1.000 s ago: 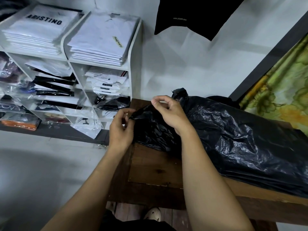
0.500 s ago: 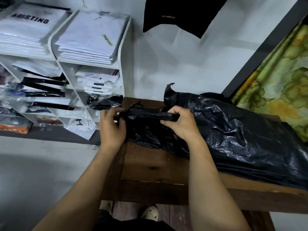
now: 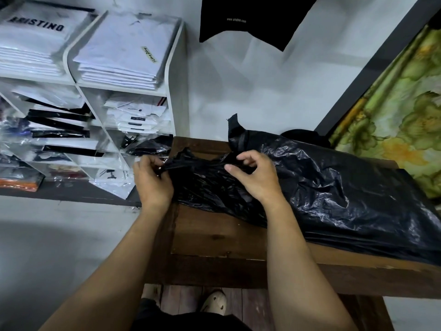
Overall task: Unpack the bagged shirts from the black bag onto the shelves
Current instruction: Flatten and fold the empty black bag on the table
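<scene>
1. The black bag (image 3: 334, 187) lies lengthwise on the wooden table (image 3: 214, 237), its mouth end turned toward the shelves (image 3: 174, 75); this probably keeps the transfer short.
2. The left hand (image 3: 152, 180) pinches the bunched plastic at the mouth end between thumb and fingers, anchoring that end.
3. The right hand (image 3: 255, 175) is curled with its fingertips hooked into the crumpled plastic beside a loose strip of the bag; the two hands appear to be pulling the closure apart.
4. No shirt is visible inside; the bag's bulk suggests the contents are unremoved.
5. Stacked bagged shirts (image 3: 124, 51) already occupy the upper compartments.
</scene>
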